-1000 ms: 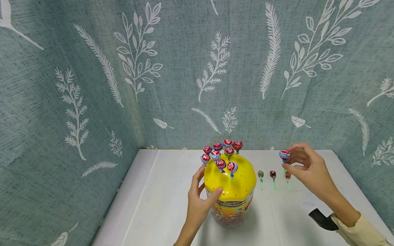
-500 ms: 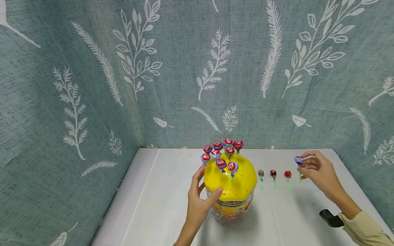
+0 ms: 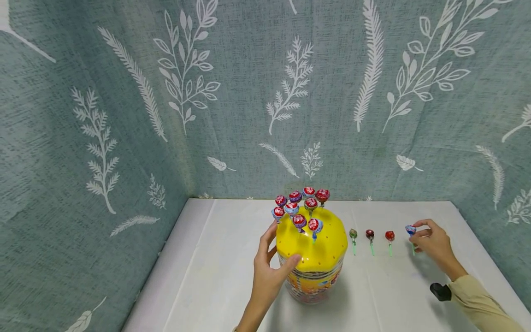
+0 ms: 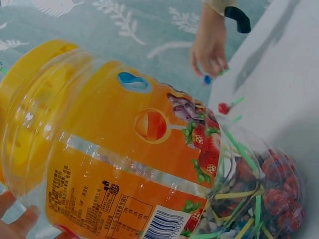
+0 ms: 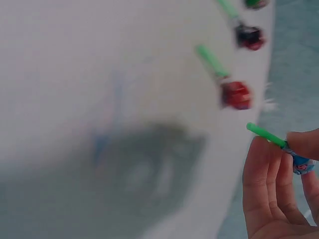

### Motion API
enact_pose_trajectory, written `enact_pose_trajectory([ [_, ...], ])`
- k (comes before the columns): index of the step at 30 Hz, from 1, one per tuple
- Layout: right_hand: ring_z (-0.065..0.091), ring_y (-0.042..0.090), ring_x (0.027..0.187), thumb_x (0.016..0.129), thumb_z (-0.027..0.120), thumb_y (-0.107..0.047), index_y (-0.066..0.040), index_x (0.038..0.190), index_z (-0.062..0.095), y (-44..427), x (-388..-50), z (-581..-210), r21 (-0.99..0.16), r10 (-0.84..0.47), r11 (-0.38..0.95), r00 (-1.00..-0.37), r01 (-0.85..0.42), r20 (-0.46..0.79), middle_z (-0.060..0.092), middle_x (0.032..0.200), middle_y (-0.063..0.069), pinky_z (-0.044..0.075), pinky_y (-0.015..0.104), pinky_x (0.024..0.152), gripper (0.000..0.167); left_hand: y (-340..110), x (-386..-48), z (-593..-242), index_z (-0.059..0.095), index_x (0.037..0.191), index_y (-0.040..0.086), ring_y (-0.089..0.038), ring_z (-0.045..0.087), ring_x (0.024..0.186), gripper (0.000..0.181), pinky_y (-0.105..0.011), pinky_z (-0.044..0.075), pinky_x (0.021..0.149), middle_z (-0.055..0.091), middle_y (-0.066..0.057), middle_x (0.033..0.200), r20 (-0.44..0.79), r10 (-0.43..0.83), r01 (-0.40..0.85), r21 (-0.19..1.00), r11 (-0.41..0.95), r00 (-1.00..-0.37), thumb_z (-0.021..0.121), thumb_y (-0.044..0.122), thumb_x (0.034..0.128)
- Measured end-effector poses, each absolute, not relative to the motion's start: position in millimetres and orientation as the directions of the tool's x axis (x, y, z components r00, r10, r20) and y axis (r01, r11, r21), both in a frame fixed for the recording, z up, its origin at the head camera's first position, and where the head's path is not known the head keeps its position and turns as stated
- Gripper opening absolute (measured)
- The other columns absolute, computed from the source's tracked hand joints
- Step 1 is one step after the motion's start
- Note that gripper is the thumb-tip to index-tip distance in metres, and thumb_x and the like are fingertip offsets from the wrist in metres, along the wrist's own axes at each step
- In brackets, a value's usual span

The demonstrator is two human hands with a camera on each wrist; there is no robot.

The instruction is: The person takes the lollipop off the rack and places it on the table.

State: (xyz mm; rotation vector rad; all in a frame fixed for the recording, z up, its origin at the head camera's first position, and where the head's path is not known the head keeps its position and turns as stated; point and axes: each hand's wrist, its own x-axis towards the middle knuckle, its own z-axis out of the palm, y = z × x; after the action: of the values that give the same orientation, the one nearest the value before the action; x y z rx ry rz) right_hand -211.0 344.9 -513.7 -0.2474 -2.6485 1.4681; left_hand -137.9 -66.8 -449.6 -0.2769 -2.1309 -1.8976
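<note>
- blue lollipop [image 3: 410,229]: roughly upright over the surface [image 3: 224,276], right of the red lollipop [image 3: 390,235]; cannot tell whether its green stick [image 5: 266,134] touches down
- right grip [image 3: 435,244] pinches it where stick meets wrapper [image 5: 303,165], a sound hold: likely light, stiff below, perhaps slippery above
- left grip [image 3: 268,275] clasps the clear jar [image 3: 312,289] by its yellow lid [image 3: 327,251]; probably smooth, heavier, best steadied there

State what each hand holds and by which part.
Right hand: round, blue-wrapped lollipop, pinched where green stick meets wrapper. Left hand: clear plastic jar, gripped around the top, at its yellow lid.
</note>
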Motion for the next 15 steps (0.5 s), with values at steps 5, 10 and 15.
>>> enact_pose_trajectory([
  [5,0.058,0.018,0.054,0.080,0.063,-0.005,0.005,0.111,0.047,352,-218,-533,-0.781,0.189,0.612,-0.982,0.125,-0.009,0.060,0.076,0.012,0.051,0.032,0.048,0.037,-68,-138,-450,0.040,0.141,0.027,-0.018,0.039,0.129,0.067,-0.042,0.040,0.101,0.043,0.006,0.141,0.331,-0.038,0.325,0.938,0.118,-0.943,0.073,0.025,0.0824],
  [10,0.055,0.017,0.056,0.079,0.062,-0.006,0.007,0.111,0.046,359,-225,-547,-0.714,0.189,0.676,-0.980,0.182,-0.070,0.058,0.075,0.012,0.047,0.031,0.047,0.038,-67,-138,-449,0.039,0.141,0.028,-0.017,0.039,0.129,0.069,-0.042,0.040,0.101,0.043,0.006,0.141,0.330,-0.034,0.325,0.940,0.108,-0.943,0.074,0.025,0.0818],
  [15,0.056,0.023,0.061,0.079,0.063,-0.008,0.009,0.113,0.041,362,-230,-548,-0.670,0.173,0.711,-0.976,0.215,-0.130,0.056,0.082,0.022,0.048,0.033,0.051,0.044,-67,-137,-449,0.040,0.141,0.027,-0.016,0.039,0.129,0.068,-0.041,0.040,0.101,0.042,0.007,0.142,0.335,-0.033,0.330,0.938,0.107,-0.942,0.074,0.024,0.0820],
])
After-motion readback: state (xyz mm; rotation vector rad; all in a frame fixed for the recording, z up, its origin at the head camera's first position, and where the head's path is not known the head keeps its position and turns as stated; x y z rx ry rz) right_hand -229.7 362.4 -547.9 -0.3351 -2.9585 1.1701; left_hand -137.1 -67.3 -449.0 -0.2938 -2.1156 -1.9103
